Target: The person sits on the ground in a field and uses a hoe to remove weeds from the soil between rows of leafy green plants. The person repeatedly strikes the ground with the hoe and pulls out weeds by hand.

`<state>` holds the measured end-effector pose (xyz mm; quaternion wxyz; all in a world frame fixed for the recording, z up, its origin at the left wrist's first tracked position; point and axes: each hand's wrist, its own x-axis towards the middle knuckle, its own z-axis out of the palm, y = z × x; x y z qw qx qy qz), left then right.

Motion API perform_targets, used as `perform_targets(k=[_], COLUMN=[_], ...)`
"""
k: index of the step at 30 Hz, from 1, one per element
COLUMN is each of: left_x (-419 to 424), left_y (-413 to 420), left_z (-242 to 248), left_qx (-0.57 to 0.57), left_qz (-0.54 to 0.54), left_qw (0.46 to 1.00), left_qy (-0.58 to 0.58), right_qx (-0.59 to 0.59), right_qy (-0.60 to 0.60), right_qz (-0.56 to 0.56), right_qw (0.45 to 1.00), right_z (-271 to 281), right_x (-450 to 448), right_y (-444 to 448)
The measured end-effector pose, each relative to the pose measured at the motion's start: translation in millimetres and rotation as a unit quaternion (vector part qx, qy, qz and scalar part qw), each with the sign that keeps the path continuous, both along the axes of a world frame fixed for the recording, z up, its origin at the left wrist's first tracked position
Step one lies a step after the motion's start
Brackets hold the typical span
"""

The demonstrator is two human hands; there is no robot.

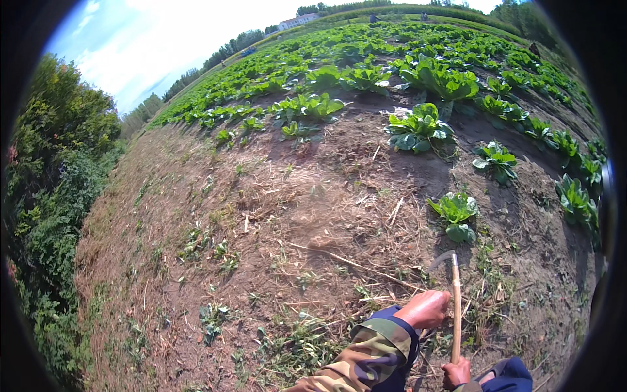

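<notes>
My right hand grips the lower end of a sickle's wooden handle, at the bottom of the view. The handle stands nearly upright in the picture, and its curved metal blade points left at the top, near the soil. My left hand is curled into a fist just left of the handle, its fingers mostly hidden. A long dry stalk runs across the ground up to this fist; whether the fingers hold it is unclear. A small leafy cabbage plant grows just beyond the blade.
Rows of leafy cabbage plants fill the field ahead and to the right. Dry straw and cut weeds litter the ground. Dense bushes line the left side. A white building stands far off.
</notes>
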<state>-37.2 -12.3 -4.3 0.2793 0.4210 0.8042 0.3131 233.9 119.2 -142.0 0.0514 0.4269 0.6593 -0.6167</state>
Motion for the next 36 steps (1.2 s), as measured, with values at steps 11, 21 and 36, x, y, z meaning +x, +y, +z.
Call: perform_targets(k=[11,21,36], left_x=[0,0,0], left_y=[-1,-2,-1], left_z=[3,16,13], left_qx=[0.010,0.002,-0.002], left_qz=[0.001,-0.005,-0.006], left_qw=[1.000,1.000,1.000], left_qy=[0.006,-0.004,0.008], right_qx=[-0.022,-0.070,-0.041], right_qy=[-0.029,-0.027,-0.033], right_qz=[0.003,-0.012,-0.002], right_qw=[0.999,0.997,0.999], right_z=[21,2,5], right_x=[-6,1,-1], right_y=[-1,3,2])
